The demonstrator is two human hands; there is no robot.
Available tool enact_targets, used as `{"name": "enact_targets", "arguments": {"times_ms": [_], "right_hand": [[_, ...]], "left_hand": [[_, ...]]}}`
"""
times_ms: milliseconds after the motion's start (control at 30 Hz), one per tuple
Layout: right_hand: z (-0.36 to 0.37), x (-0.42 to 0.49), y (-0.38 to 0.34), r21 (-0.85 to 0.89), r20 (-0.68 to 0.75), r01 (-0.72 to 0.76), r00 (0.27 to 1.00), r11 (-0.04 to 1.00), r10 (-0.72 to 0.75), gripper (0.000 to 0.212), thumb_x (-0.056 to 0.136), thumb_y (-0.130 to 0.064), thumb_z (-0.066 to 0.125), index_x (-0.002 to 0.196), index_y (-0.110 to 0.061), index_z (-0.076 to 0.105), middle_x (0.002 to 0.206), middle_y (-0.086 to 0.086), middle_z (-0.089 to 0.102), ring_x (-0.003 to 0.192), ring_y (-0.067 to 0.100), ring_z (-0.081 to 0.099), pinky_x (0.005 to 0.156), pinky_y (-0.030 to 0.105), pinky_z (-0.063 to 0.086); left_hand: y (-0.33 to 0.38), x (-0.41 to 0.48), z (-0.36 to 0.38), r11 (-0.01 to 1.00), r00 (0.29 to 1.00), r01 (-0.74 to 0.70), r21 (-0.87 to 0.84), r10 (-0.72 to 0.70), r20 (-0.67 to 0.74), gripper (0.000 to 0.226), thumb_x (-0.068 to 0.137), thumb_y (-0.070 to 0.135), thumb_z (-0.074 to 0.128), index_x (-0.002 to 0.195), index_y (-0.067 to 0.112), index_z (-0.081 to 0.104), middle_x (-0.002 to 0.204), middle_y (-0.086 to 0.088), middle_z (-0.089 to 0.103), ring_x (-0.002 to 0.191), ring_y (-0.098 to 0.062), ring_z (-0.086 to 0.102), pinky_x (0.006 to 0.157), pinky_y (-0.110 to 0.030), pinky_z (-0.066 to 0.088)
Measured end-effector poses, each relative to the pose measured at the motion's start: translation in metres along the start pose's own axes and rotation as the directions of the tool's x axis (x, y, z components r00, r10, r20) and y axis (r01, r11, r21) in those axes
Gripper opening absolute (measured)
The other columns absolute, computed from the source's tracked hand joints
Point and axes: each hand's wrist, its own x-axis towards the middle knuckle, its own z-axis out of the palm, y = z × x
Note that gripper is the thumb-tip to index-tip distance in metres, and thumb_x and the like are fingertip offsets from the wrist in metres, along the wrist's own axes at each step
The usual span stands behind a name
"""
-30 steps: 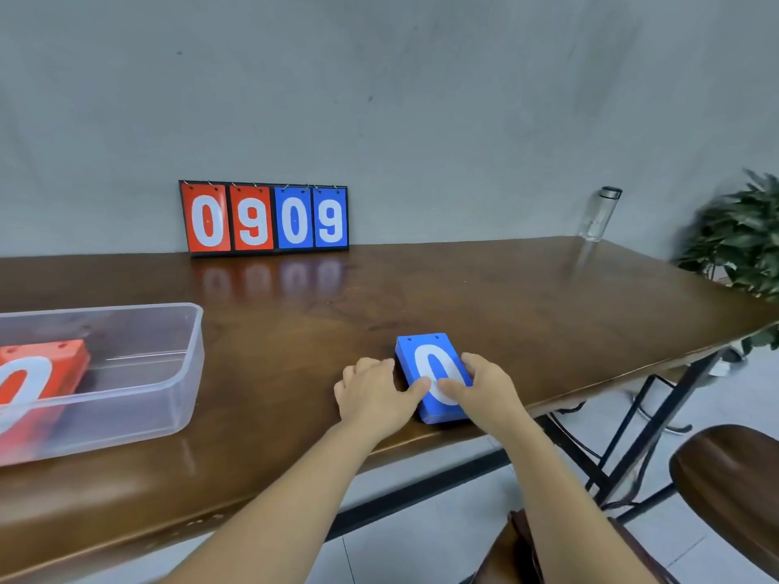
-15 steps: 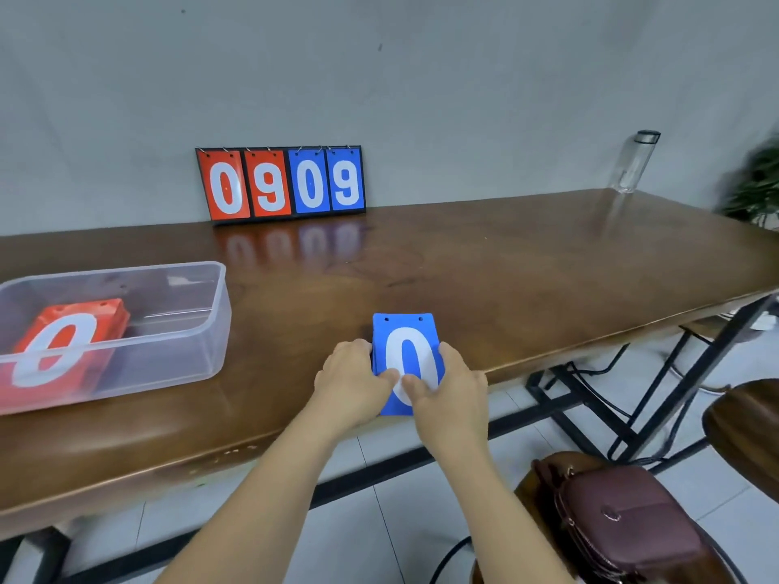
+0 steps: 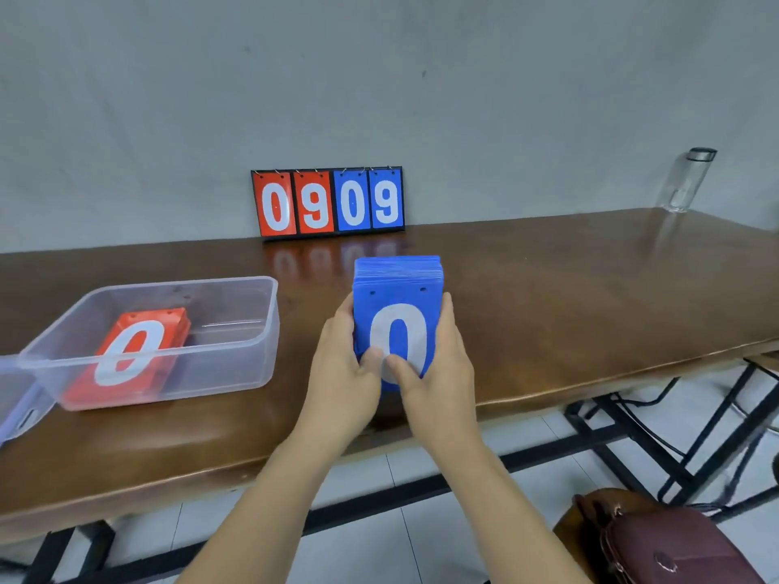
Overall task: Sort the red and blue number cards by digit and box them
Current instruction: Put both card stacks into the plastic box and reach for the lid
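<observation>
Even, soft indoor light; glossy table (image 3: 548,297) mirrors scoreboard (image 3: 328,202) beyond hands; wide-angle bowing at edges; slight blur far left.

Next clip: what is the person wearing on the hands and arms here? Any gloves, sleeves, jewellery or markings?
Nothing worn is in view. The left hand and the right hand are bare, with no gloves, rings or markings visible. The left forearm and the right forearm are bare down to the bottom edge of the picture: no sleeve, watch, bracelet or strap shows.
</observation>
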Motion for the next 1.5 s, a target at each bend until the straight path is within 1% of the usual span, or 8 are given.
{"name": "enact_targets", "arguments": {"times_ms": [233,400,600,867,1067,1200,1400,1500], "right_hand": [[0.036,0.023,-0.001,0.130,0.089,-0.005,0.996,0.992,-0.007,0.075,0.077,-0.022,0.073,0.138,-0.040,0.032,0.125,-0.020,0.053,0.116,0.004,0.053,0.094,0.039,0.051],[0.049,0.017,0.010,0.265,0.106,-0.061,0.994,0.962,0.033,0.068,0.072,-0.024,0.067,0.134,-0.037,0.040,0.120,-0.015,0.057,0.110,0.004,0.057,0.089,0.034,0.054],[0.057,0.015,0.009,0.368,0.048,-0.103,0.995,0.924,0.092,0.064,0.075,-0.027,0.060,0.134,-0.044,0.040,0.124,-0.015,0.055,0.115,0.010,0.056,0.089,0.039,0.055],[0.056,0.021,0.009,0.336,-0.024,-0.120,0.990,0.934,0.136,0.060,0.081,-0.029,0.039,0.141,-0.028,0.042,0.133,-0.007,0.054,0.120,0.012,0.052,0.096,0.040,0.050],[0.050,0.019,0.004,0.204,-0.038,-0.029,0.999,0.979,0.038,0.040,0.098,-0.014,0.040,0.135,-0.026,0.049,0.115,-0.011,0.053,0.104,-0.003,0.051,0.079,0.008,0.044],[0.049,0.019,0.007,0.118,-0.040,0.006,0.999,0.993,-0.002,0.038,0.100,-0.017,0.039,0.136,-0.022,0.047,0.114,-0.006,0.052,0.101,0.002,0.054,0.076,0.008,0.045],[0.032,0.021,0.015,0.263,-0.020,0.016,1.000,0.965,-0.011,0.029,0.093,-0.016,0.057,0.121,-0.024,0.061,0.111,-0.011,0.066,0.104,0.009,0.064,0.082,0.035,0.057],[0.013,0.028,-0.001,0.374,0.110,0.006,0.993,0.927,-0.051,0.025,0.091,-0.008,0.062,0.113,-0.021,0.064,0.101,-0.009,0.072,0.095,0.010,0.068,0.074,0.024,0.057]], "left_hand": [[-0.023,0.019,-0.021,0.999,1.000,-0.013,0.030,0.014,-0.016,0.061,0.090,-0.002,0.050,0.141,0.027,0.038,0.130,0.008,0.052,0.116,-0.002,0.051,0.084,-0.001,0.041],[-0.045,0.006,-0.023,0.978,0.997,0.065,-0.197,-0.058,0.043,0.060,0.097,0.006,0.050,0.148,0.031,0.027,0.135,0.020,0.052,0.125,-0.004,0.051,0.102,-0.030,0.046],[-0.042,0.006,-0.018,0.975,1.000,0.031,-0.219,-0.030,0.009,0.053,0.100,0.031,0.048,0.149,0.028,0.027,0.137,0.011,0.048,0.125,-0.006,0.050,0.098,-0.023,0.048],[-0.040,0.004,-0.012,0.992,0.993,0.008,-0.124,-0.023,-0.118,0.043,0.101,0.028,0.039,0.144,0.020,0.038,0.126,0.008,0.052,0.114,0.004,0.050,0.087,-0.006,0.041],[-0.037,0.003,-0.002,0.999,0.994,-0.001,-0.053,-0.005,-0.109,0.055,0.102,0.029,0.035,0.153,0.019,0.018,0.126,-0.001,0.045,0.110,0.006,0.044,0.084,0.000,0.037],[-0.036,0.000,-0.004,0.997,0.991,-0.025,-0.068,0.016,-0.132,0.043,0.102,0.018,0.038,0.145,0.017,0.035,0.124,0.001,0.051,0.109,0.008,0.047,0.081,0.000,0.037],[-0.036,0.002,-0.022,0.988,0.994,-0.016,-0.157,-0.001,-0.110,0.030,0.096,0.012,0.055,0.119,0.031,0.053,0.113,0.018,0.065,0.107,0.000,0.061,0.081,-0.013,0.049],[-0.019,0.002,-0.045,0.976,0.999,0.041,-0.216,-0.042,0.002,0.029,0.089,0.026,0.060,0.115,0.034,0.052,0.112,0.015,0.067,0.107,-0.004,0.063,0.079,-0.022,0.056]]}}
